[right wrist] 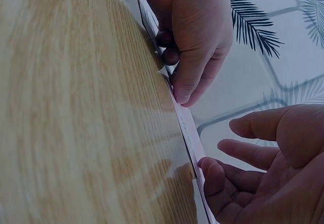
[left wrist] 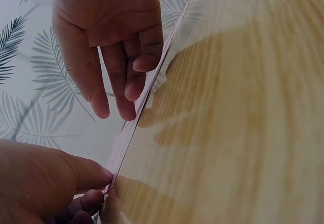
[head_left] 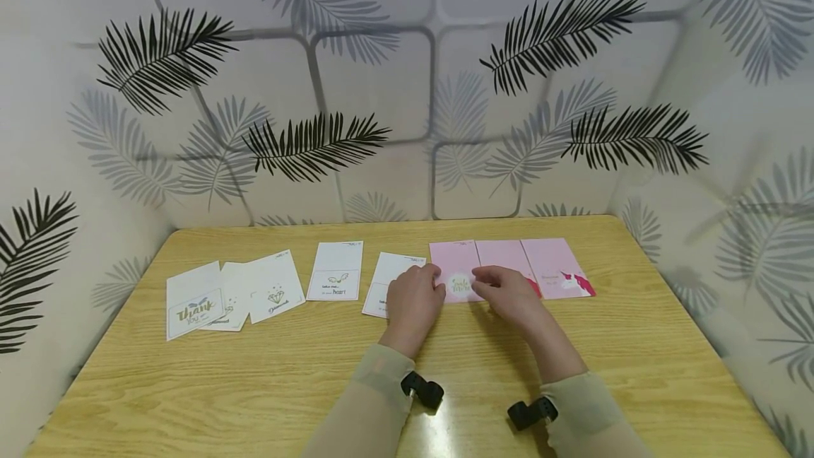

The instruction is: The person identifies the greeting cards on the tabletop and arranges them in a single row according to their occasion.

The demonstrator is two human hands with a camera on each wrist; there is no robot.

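Observation:
In the head view my left hand (head_left: 416, 299) holds the left edge of a pink greeting card (head_left: 453, 259), thumb and index finger brought down at it. This card bears a round pale motif, partly behind fingers. My right hand (head_left: 511, 295) reaches over the same card from the right with loosely bent fingers; its fingertips touch or nearly touch the card in the right wrist view. Two more pink cards lie in line: a middle one (head_left: 501, 253) half hidden by my right hand, and one with a unicorn (head_left: 556, 267). Beneath my left hand a white card (head_left: 381, 288) is partly covered.
Left of the hands lies a white "take me heart" card (head_left: 335, 271). Further left are a white card with a diamond (head_left: 275, 285), another partly covered diamond card (head_left: 232, 313), and a "Thank you" card (head_left: 196, 302) overlapping it. A leaf-patterned wall (head_left: 407, 182) backs the wooden table (head_left: 222, 387).

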